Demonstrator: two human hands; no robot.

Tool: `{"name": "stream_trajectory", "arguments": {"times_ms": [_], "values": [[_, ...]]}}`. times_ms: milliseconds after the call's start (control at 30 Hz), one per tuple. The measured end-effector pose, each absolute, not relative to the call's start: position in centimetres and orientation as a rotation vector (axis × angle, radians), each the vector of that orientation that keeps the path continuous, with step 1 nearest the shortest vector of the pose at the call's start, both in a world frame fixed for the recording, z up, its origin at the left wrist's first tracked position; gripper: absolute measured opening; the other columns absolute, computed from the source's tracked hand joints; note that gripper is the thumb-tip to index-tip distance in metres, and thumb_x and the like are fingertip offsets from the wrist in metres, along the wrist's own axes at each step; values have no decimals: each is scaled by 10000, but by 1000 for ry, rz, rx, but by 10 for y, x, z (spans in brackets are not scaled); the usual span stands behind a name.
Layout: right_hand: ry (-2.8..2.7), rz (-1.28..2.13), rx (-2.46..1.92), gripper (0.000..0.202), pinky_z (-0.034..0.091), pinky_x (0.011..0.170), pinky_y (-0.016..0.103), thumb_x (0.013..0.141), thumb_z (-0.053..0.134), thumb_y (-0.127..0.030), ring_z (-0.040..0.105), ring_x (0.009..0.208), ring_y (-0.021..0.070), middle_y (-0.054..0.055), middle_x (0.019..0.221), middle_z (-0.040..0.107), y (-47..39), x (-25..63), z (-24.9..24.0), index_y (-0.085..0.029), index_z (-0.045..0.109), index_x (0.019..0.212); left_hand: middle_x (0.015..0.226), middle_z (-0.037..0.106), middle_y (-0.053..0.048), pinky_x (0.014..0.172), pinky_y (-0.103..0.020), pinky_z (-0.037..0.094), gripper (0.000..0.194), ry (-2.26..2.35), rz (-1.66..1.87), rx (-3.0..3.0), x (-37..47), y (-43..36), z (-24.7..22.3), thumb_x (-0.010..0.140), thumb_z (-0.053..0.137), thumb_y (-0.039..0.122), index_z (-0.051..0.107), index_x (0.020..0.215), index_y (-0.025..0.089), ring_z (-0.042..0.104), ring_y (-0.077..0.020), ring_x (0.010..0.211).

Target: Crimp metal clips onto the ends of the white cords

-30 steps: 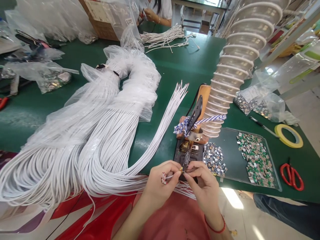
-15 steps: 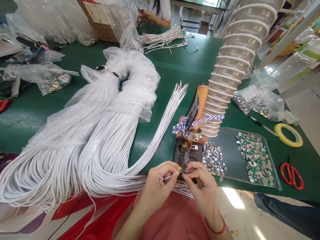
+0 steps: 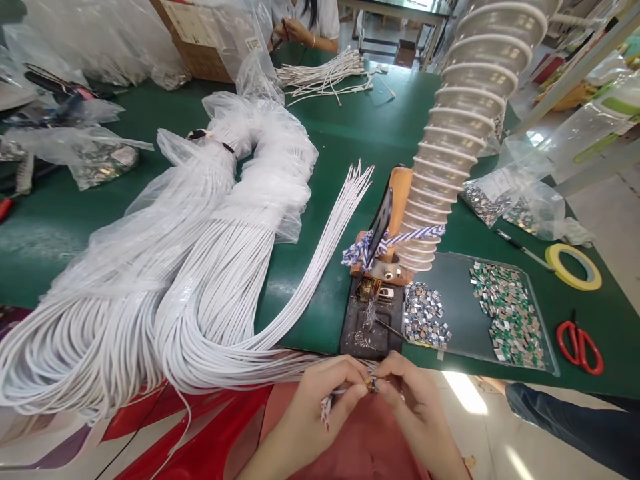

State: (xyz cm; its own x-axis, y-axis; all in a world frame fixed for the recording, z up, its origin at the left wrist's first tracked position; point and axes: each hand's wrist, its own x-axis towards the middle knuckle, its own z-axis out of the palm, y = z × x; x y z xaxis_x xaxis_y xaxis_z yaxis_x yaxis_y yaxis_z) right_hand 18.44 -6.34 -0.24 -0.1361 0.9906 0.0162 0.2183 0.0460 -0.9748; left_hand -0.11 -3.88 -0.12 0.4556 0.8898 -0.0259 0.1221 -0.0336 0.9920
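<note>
My left hand is closed in a pinch on a white cable, close to its end. Stripped cable tips with red wires stick out between its fingers. My right hand pinches a small metal connector at the cable end, where tiny coloured wires show; the fingers partly hide it. Both hands meet below the table edge, in front of a dark soldering stand with solder bits on its base. A long bundle of white cables passes behind my left hand.
A clear ribbed hose rises behind the stand. To the right are a tray of small connectors and green circuit boards, yellow tape, a pen and red-handled scissors. Bagged cables lie left. Another person's hands work across the table.
Both hands have moved down from the front of the soldering stand towards my body, still holding the cable and connector. The stand's base is now uncovered.
</note>
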Motion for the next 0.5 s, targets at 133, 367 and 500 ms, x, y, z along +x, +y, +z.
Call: {"name": "stream_trajectory", "arguments": {"times_ms": [133, 367, 500], "values": [[-1421, 1154, -1168, 91, 463, 638, 251, 990, 566, -267, 576, 699, 157, -13, 758, 626, -66, 184, 2, -284, 646, 948, 786, 700, -48, 697, -235, 480, 299, 840, 804, 1461, 1, -41, 5, 995, 522, 347, 643, 785, 173, 642, -159, 736], [-1498, 1086, -965, 106, 483, 682, 327, 1011, 534, -294, 590, 678, 174, 7, 755, 668, -67, 186, 1, -288, 641, 1017, 803, 708, -69, 726, -213, 507, 319, 703, 815, 1489, -1, -39, 19, 1001, 510, 371, 653, 805, 164, 665, -156, 760], [-1558, 1041, -889, 138, 482, 663, 343, 1024, 498, -295, 600, 648, 177, 7, 739, 668, -65, 188, 5, -285, 632, 1054, 783, 696, -72, 699, -203, 515, 292, 608, 844, 1522, -2, -40, 16, 995, 525, 351, 649, 813, 160, 661, -149, 726]]}}
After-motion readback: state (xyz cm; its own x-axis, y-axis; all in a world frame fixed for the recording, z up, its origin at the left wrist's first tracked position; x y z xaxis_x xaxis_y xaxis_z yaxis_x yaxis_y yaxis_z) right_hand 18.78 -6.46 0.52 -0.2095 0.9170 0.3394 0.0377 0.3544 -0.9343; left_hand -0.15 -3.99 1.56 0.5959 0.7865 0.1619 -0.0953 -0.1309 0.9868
